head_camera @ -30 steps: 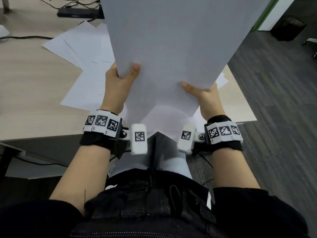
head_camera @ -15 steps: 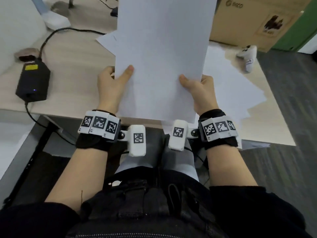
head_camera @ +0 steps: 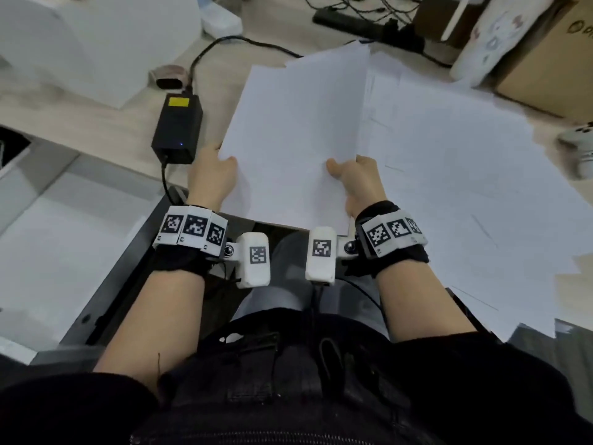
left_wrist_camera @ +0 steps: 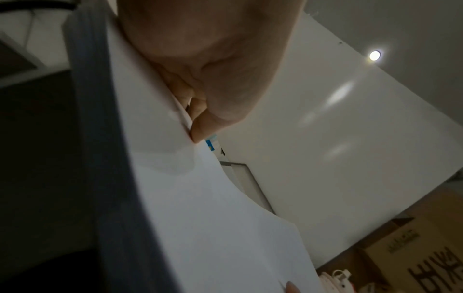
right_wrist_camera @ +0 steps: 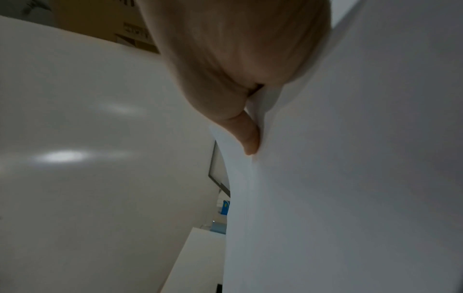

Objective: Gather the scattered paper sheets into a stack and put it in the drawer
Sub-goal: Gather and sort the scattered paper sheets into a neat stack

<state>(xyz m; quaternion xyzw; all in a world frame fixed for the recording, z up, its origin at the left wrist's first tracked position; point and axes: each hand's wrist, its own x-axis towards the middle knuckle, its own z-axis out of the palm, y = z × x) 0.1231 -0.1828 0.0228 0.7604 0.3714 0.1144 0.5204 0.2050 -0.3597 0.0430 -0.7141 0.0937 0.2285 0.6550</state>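
Note:
A stack of white paper sheets [head_camera: 298, 133] is held by its near end over the desk's front edge. My left hand [head_camera: 211, 175] grips its left side, thumb on top and fingers underneath. My right hand [head_camera: 356, 178] grips its right side the same way. In the left wrist view my left hand [left_wrist_camera: 200, 79] pinches the paper stack [left_wrist_camera: 200, 218]. In the right wrist view my right hand [right_wrist_camera: 238, 79] pinches the sheets [right_wrist_camera: 350, 178]. More loose white sheets [head_camera: 465, 187] lie spread over the desk to the right. No drawer can be made out.
A black power adapter [head_camera: 178, 126] with its cable lies on the wooden desk [head_camera: 80, 101] left of the stack. A cardboard box [head_camera: 552, 65] and a white plush item [head_camera: 491, 36] stand at the back right. A white cabinet top [head_camera: 48, 245] sits low on the left.
The held stack has come down from nearly upright to lying flatter over the desk. The view has swung left, so the loose sheets now lie to the right.

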